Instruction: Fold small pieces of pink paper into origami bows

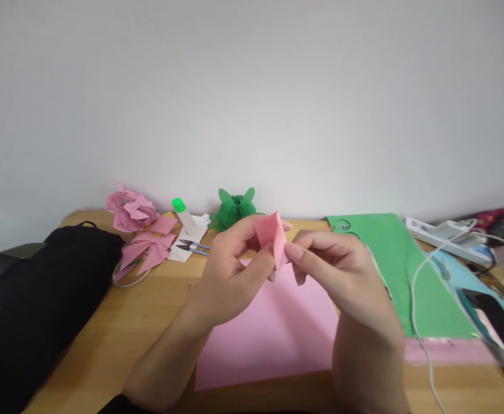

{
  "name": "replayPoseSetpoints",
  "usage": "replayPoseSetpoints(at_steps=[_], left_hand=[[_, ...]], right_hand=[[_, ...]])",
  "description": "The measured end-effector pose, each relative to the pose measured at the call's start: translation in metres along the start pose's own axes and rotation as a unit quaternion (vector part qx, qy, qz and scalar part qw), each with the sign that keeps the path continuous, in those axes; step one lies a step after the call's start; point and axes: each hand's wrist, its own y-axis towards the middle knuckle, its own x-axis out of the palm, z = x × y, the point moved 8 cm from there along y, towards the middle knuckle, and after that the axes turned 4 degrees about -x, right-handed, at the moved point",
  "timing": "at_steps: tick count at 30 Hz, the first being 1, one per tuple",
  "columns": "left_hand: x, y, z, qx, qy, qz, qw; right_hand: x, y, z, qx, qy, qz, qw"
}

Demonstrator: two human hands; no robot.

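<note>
A small folded piece of pink paper (273,233) is held up between both hands above the table. My left hand (241,270) grips its left side, thumb in front and fingers behind. With thumb and fingertips, my right hand (333,264) pinches the paper's lower right edge. The piece has a crease standing up near its middle, its two faces angled apart. Beneath the hands lies a flat pink sheet (252,348), partly hidden by the wrists.
Pink folded pieces (150,250), a pink paper flower (131,208), a glue stick (183,215), thread snips (193,247) and a green paper figure (235,213) line the back. Black cloth (49,305) lies left. Green sheets (424,287), a cable (414,299), a power strip (445,241) and a phone (497,322) lie right.
</note>
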Motion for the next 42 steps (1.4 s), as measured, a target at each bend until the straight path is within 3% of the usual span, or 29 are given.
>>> replayPoseSetpoints(at_steps=[6, 9, 19, 25, 28, 33, 42], left_hand=[[0.0, -0.002, 0.017, 0.102, 0.164, 0.053, 0.98], [0.001, -0.002, 0.015, 0.099, 0.184, 0.042, 0.977], [-0.003, -0.003, 0.018, 0.085, 0.168, 0.055, 0.981], [-0.007, 0.002, 0.006, -0.011, -0.011, -0.007, 1.0], [-0.006, 0.003, 0.0, -0.04, -0.09, -0.035, 0.995], [-0.005, 0.003, -0.006, -0.069, -0.145, -0.062, 0.985], [-0.001, 0.002, -0.008, -0.102, -0.197, -0.077, 0.972]], right_hand=[[-0.002, -0.004, -0.01, -0.038, -0.078, 0.053, 0.995], [-0.006, -0.007, -0.01, -0.037, -0.089, 0.084, 0.992], [-0.005, -0.016, -0.017, -0.069, -0.11, 0.148, 0.98], [-0.016, -0.024, -0.016, -0.079, -0.049, 0.189, 0.978], [-0.019, -0.023, -0.023, -0.109, -0.062, 0.169, 0.978], [-0.013, -0.021, -0.032, -0.169, -0.099, 0.076, 0.978], [-0.009, -0.021, -0.038, -0.211, -0.123, 0.026, 0.969]])
